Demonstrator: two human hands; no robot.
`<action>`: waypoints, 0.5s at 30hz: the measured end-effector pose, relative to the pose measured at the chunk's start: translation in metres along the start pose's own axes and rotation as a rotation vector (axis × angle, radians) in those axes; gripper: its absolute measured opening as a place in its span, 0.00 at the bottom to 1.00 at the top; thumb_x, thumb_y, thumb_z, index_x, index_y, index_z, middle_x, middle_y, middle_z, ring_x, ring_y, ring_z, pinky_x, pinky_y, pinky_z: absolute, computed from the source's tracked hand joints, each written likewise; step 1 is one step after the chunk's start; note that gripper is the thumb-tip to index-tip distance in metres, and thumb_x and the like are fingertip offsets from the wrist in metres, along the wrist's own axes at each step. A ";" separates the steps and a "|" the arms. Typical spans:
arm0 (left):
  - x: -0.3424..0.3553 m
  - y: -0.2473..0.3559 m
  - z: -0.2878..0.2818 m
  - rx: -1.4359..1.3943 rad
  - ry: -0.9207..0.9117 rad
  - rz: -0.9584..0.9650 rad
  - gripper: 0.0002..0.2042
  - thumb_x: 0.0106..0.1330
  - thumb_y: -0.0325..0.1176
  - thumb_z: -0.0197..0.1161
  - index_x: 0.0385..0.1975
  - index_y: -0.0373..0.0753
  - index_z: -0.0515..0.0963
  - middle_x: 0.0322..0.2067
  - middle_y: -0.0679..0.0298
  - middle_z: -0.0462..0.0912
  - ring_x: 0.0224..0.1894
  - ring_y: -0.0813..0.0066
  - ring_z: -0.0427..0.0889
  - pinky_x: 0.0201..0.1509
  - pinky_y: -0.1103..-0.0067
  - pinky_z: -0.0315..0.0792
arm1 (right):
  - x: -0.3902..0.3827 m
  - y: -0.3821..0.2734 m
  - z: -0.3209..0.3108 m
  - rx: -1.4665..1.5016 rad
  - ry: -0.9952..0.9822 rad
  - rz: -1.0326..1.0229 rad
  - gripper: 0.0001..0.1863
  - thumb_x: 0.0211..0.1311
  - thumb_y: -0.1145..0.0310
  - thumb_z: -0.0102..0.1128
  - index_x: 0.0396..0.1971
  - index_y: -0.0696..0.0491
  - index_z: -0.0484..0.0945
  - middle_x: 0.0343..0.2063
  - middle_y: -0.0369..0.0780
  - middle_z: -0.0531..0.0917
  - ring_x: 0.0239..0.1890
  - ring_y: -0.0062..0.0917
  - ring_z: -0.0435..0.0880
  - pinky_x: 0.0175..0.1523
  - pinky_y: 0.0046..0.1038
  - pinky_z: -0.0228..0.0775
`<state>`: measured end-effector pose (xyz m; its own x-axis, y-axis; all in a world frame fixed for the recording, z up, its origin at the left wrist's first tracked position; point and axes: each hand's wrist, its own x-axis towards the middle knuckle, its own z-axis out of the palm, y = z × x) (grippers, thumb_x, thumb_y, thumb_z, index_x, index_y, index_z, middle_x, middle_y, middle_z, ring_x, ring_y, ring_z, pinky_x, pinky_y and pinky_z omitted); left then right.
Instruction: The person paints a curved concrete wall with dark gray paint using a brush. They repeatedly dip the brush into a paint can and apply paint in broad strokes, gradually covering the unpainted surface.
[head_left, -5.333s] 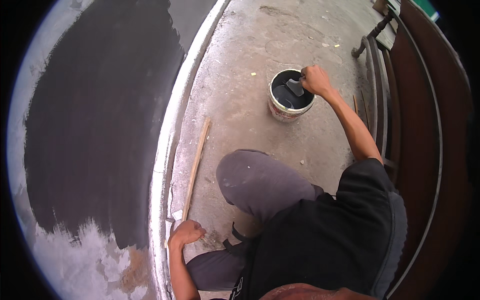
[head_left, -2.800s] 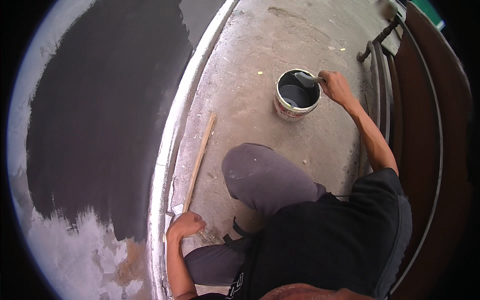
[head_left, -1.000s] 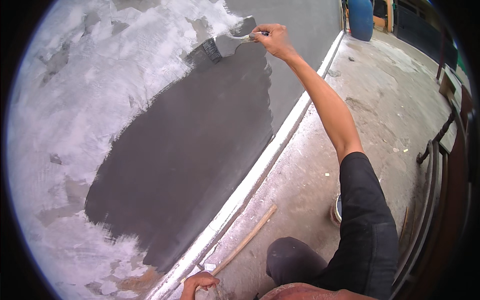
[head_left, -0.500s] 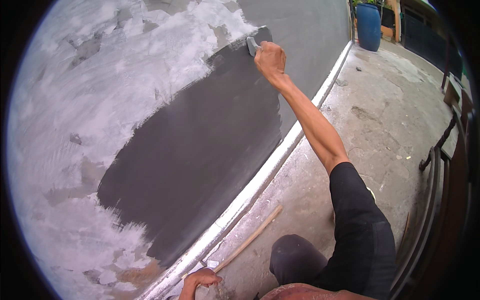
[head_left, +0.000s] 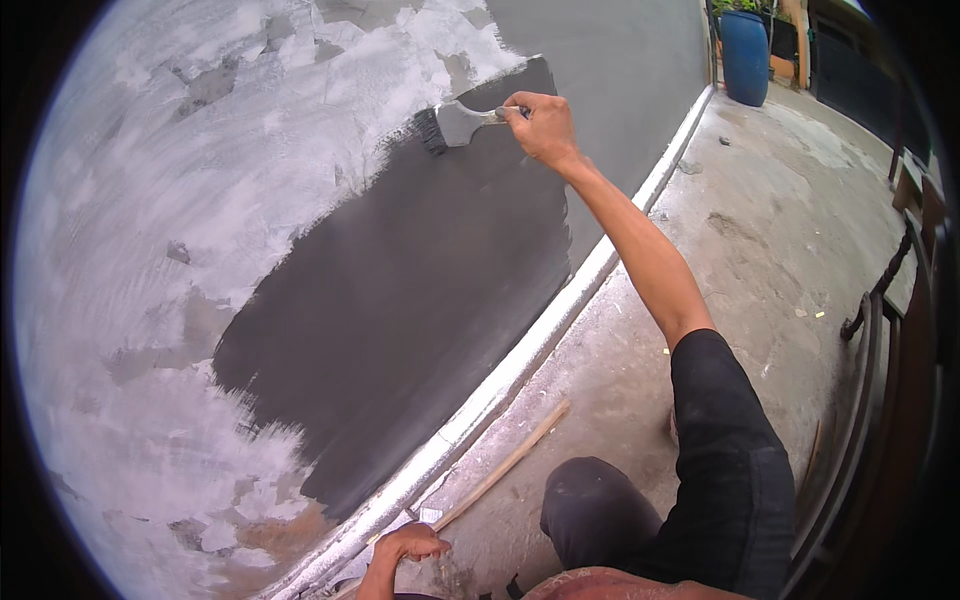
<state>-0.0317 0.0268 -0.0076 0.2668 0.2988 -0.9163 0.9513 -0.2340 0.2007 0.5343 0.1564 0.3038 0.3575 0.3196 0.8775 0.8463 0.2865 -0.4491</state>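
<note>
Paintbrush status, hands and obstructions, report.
Right hand gripping paintbrush; left hand near wooden stick. Bristles at the edge of the dark paint. Nothing visible blocking them.

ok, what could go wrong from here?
1. The dark paint runs close to the white ledge; a stray stroke might smear it.
2. The right hand holds the brush at the coat's ragged upper edge; coverage could end up uneven there.
3. The wooden stick lies near the left hand; it might get knocked.
</note>
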 end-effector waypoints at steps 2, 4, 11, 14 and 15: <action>-0.017 0.007 0.001 -0.014 0.016 0.007 0.26 0.56 0.59 0.60 0.25 0.37 0.84 0.20 0.60 0.78 0.22 0.68 0.77 0.31 0.70 0.73 | 0.015 0.025 -0.015 -0.191 0.120 -0.001 0.11 0.58 0.64 0.61 0.29 0.56 0.85 0.20 0.44 0.83 0.25 0.38 0.83 0.34 0.36 0.73; -0.024 0.010 0.000 0.032 0.002 0.031 0.26 0.57 0.59 0.60 0.24 0.37 0.83 0.20 0.61 0.78 0.23 0.68 0.76 0.31 0.70 0.72 | 0.027 0.043 -0.021 -0.441 0.220 0.030 0.10 0.59 0.66 0.60 0.26 0.57 0.82 0.22 0.47 0.83 0.29 0.44 0.84 0.37 0.40 0.74; -0.047 0.031 0.005 0.173 0.010 0.075 0.25 0.56 0.56 0.56 0.29 0.37 0.86 0.21 0.58 0.80 0.29 0.65 0.81 0.37 0.70 0.72 | -0.044 -0.056 0.052 -0.270 0.203 -0.036 0.07 0.60 0.70 0.60 0.26 0.57 0.77 0.27 0.45 0.81 0.28 0.45 0.82 0.33 0.42 0.74; -0.053 0.028 0.012 0.175 0.026 0.107 0.25 0.57 0.57 0.55 0.30 0.40 0.87 0.22 0.59 0.81 0.31 0.64 0.81 0.39 0.70 0.72 | -0.094 -0.146 0.060 -0.054 0.104 -0.091 0.05 0.58 0.74 0.62 0.26 0.57 0.76 0.24 0.44 0.80 0.26 0.42 0.82 0.30 0.38 0.73; -0.054 0.030 0.011 0.174 0.022 0.106 0.25 0.57 0.57 0.55 0.30 0.40 0.87 0.23 0.58 0.82 0.32 0.63 0.81 0.40 0.69 0.73 | -0.108 -0.168 0.054 0.017 0.065 -0.129 0.04 0.57 0.76 0.62 0.26 0.57 0.76 0.23 0.43 0.79 0.25 0.41 0.81 0.29 0.36 0.72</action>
<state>-0.0192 -0.0066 0.0440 0.3688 0.2836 -0.8852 0.8774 -0.4205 0.2308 0.3322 0.1228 0.2752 0.2714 0.2196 0.9371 0.8802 0.3372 -0.3340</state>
